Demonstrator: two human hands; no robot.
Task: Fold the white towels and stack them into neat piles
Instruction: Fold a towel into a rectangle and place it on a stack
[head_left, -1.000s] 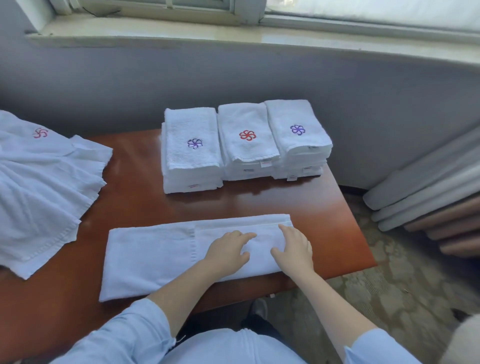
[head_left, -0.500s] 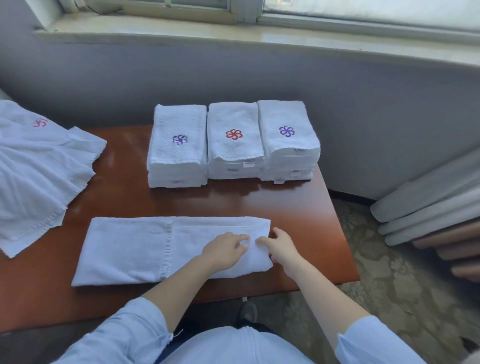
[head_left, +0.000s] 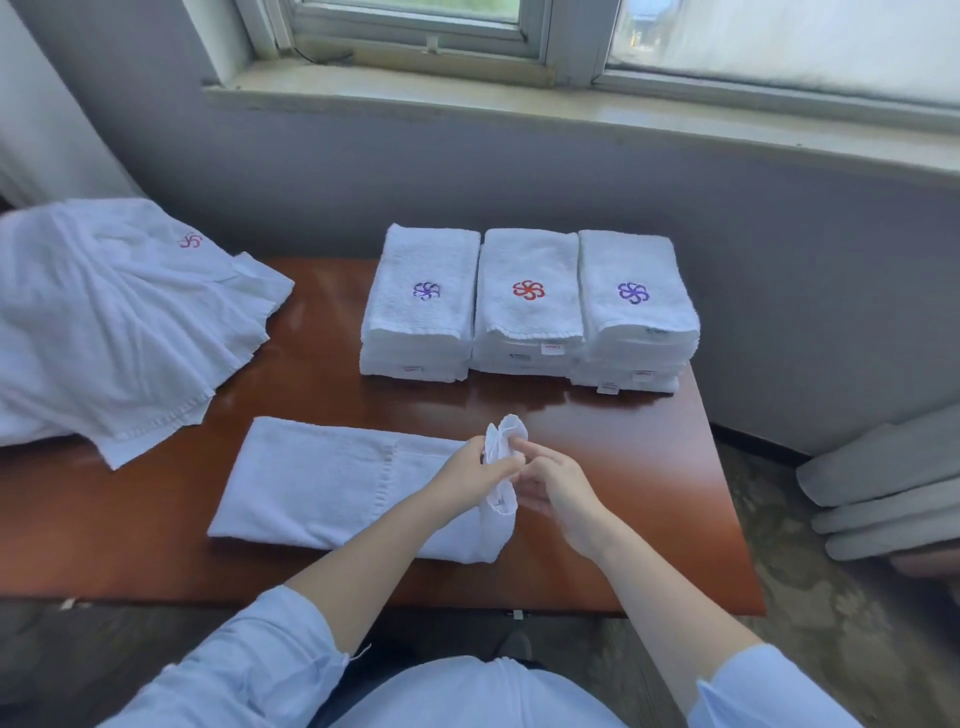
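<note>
**Lifting the towel end for the next fold**

Working on the long half-folded towel (head_left: 332, 483) at 6 o'clock on the desk (head_left: 649, 493), laid out from 9 to 3. Pinching its 3 o'clock end in the left hand (head_left: 480, 467), bunched up and raised off the wood, probably to carry it over toward 9 and halve the strip. Keeping the right hand (head_left: 556, 488) just beside, fingertips touching the raised cloth. Can't tell whether really gripping or only steadying.

Parked the three finished stacks (head_left: 524, 301) at 12 o'clock, side by side and touching, likely to keep the folding zone free. Left the unfolded towels (head_left: 114, 312) heaped at 10 o'clock, draped past the desk edge but within reach.

Compared with half a second back: no longer resting on that end with everything lying flat, now gathered and lifted. Same stacks, same heap.
</note>
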